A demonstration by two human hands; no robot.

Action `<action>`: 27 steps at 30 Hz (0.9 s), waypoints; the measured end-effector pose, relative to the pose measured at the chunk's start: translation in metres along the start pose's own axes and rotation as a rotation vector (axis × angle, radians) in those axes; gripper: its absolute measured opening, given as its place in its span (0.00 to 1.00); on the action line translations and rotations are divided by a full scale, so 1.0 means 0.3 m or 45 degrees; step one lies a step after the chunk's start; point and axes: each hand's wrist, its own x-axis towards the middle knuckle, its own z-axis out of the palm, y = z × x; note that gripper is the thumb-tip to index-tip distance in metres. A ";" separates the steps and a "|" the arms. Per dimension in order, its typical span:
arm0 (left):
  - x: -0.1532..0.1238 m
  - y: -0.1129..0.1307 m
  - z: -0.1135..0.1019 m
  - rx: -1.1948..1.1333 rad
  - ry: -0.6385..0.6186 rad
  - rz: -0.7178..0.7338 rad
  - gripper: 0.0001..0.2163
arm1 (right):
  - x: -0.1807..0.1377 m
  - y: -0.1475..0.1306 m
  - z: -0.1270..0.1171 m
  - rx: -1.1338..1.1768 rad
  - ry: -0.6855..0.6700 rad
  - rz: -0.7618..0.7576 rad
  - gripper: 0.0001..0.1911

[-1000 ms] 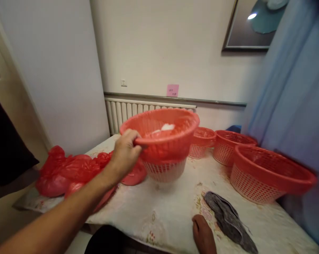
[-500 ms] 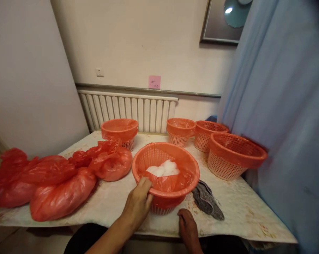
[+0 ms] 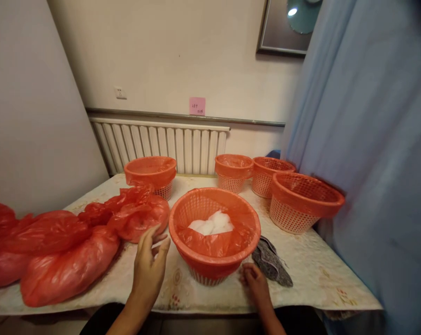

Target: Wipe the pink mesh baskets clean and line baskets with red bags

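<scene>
A red-lined plastic basket [image 3: 215,256] stands near the table's front edge, holding some fluffy white material [image 3: 212,223]. My left hand [image 3: 150,260] is to the left of it, off the rim, fingers spread and holding nothing. Just right of the basket's lower part, my right hand [image 3: 255,279] has its fingers curled in, and nothing shows in them. A dark grey knitted piece [image 3: 271,261] lies on the cloth beside that hand.
Filled red plastic bags [image 3: 71,265] cover the left of the table [image 3: 318,279]. More red-lined baskets stand behind, one back left [image 3: 150,170] and several at the right [image 3: 303,200]. A radiator [image 3: 161,142] and wall lie beyond; a blue curtain [image 3: 374,153] hangs at the right.
My left hand has let go of the basket's near rim and moved left, opening. My right hand has risen slightly towards the basket. The view has shifted a little.
</scene>
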 end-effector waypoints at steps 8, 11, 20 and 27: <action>0.031 0.038 0.002 0.188 0.127 0.346 0.19 | 0.065 -0.296 -0.126 0.187 0.348 -0.062 0.18; 0.033 -0.021 0.016 -0.015 0.127 -0.026 0.18 | 0.034 -0.276 -0.092 0.345 0.189 0.167 0.20; 0.043 -0.099 0.069 -1.212 -0.362 -1.180 0.04 | -0.045 -0.266 0.047 1.062 -0.116 0.669 0.20; 0.034 -0.104 0.097 -1.246 -0.393 -1.202 0.08 | -0.042 -0.300 0.040 1.202 -0.123 0.588 0.19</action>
